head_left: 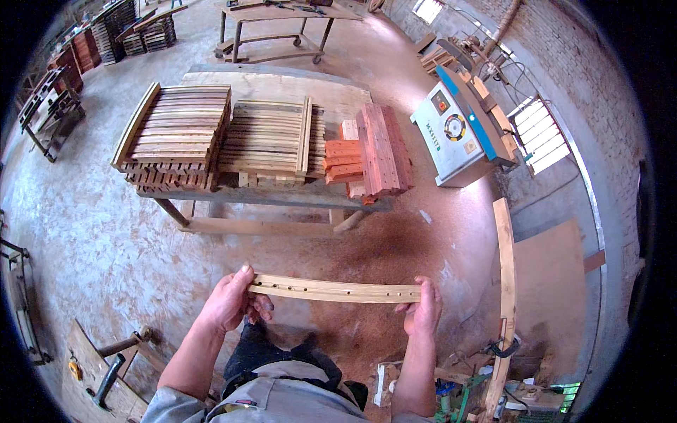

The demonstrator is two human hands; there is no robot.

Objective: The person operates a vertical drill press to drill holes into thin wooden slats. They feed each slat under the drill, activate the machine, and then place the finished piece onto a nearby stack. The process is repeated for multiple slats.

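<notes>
A pale wooden slat (328,290) with a row of small drilled holes spans the space in front of my body, roughly level. My left hand (236,299) grips its left end, thumb on top and fingers curled beneath. At the other end, my right hand (421,308) holds the slat between thumb and fingers. Beyond it stands a low work table (261,198) bearing a stack of drilled slats (176,127) on the left, another slat stack (264,137) in the middle, and reddish wooden pieces (381,151) on the right.
A white and blue machine (458,134) stands at the right. Near my right arm rises a long upright board (504,261) with a clamp (505,348). A hammer (106,381) lies on a board at lower left. Sawdust (388,243) covers the floor ahead. Another table (282,14) is farther back.
</notes>
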